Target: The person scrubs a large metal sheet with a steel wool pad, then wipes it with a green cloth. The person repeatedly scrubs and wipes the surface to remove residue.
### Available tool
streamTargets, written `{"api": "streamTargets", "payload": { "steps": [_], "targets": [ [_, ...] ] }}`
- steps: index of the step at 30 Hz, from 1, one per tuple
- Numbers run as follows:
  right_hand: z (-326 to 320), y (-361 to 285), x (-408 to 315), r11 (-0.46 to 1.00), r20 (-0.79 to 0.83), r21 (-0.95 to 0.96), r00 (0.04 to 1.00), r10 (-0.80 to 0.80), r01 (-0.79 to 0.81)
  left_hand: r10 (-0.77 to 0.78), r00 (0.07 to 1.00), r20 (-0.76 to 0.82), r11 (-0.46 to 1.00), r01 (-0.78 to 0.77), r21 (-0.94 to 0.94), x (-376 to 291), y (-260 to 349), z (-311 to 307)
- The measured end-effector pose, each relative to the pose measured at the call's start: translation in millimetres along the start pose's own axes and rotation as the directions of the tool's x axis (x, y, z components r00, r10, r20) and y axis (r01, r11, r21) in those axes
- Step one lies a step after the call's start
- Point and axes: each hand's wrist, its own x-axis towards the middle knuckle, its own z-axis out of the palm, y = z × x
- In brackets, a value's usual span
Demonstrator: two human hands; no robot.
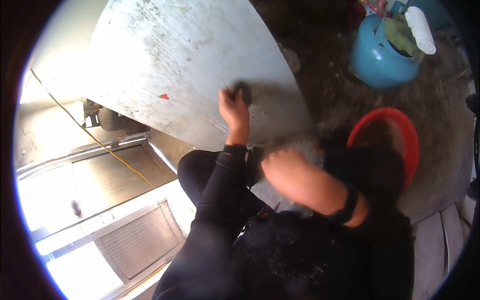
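Observation:
My left hand [234,112] is raised over a large pale, scuffed panel [191,56], its fingers closed around a small dark object [243,93] that I cannot identify. A small red patch [163,96] shows on the panel to the left of this hand. Lower and to the right, my right hand [283,165] is motion-blurred, with its fingers curled, near my knees and the panel's lower edge. A dark shape lies close to its left side; whether the hand holds anything is unclear.
To the right stand a red plastic basin [411,150] and a blue gas cylinder [386,62] with a green cloth [399,35] and a white roll [420,30] on top. A yellow cord [101,144] crosses before a bright metal-panelled door [138,240] on the left. Pale boards [429,255] lie at lower right.

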Motion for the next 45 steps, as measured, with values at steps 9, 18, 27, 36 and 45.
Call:
{"api": "streamTargets", "payload": {
  "steps": [9, 18, 27, 36, 45],
  "targets": [
    [1, 2, -8, 0.999, 0.015, -0.04, 1.0, 0.027, -0.027, -0.067, 0.989, 0.135, 0.981, 0.04, 0.19, -46, 10, 14],
    [0, 1, -8, 0.998, -0.042, -0.062, 0.999, 0.016, -0.019, 0.026, 0.994, 0.107, 0.988, -0.042, 0.148, -35, -10, 12],
    [-1, 2, -17, 0.992, -0.15, -0.122, 0.988, -0.038, 0.02, 0.072, 0.997, 0.002, 0.997, -0.071, -0.019, -11, -14, 26],
    [-8, -3, -20, 0.981, -0.169, -0.191, 0.984, -0.063, 0.03, -0.042, 0.995, 0.088, 0.991, 0.053, -0.124, -39, 13, 29],
    [-11, -3, 0, 0.998, -0.152, -0.045, 0.987, -0.06, 0.054, -0.155, 0.975, 0.158, 0.986, 0.162, -0.034, -41, 13, 36]
  ]
}}
